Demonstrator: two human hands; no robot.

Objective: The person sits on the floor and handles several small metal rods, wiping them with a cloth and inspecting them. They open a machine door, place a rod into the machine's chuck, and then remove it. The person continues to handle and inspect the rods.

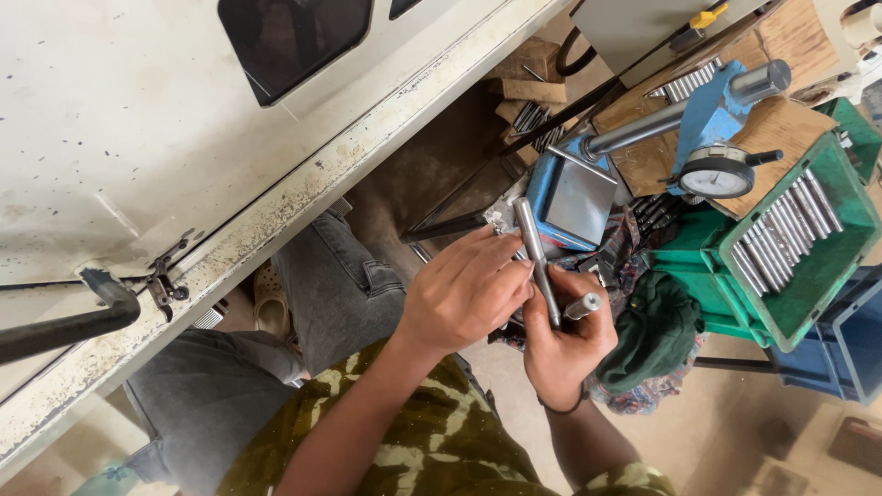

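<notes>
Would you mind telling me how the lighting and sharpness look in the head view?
Head view: soft daylight, no harsh glare; the left hand and right hand holding steel rods are sharp, the dial gauge is readable in shape, the floor at the corners is dim, and wide-angle tilt slants the machine panel.

left hand (464,292): fingers curled, gripping | right hand (562,342): fingers closed, gripping

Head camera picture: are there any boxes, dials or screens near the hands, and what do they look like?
Dial gauge: right of the blue stand, round, white face, black rim.
Green crate: far right, rectangular, holding a row of metal rods.
Blue crate: beneath the green one, only a corner shows.
Dark panel: top left in the white machine, rounded, blank.
</notes>
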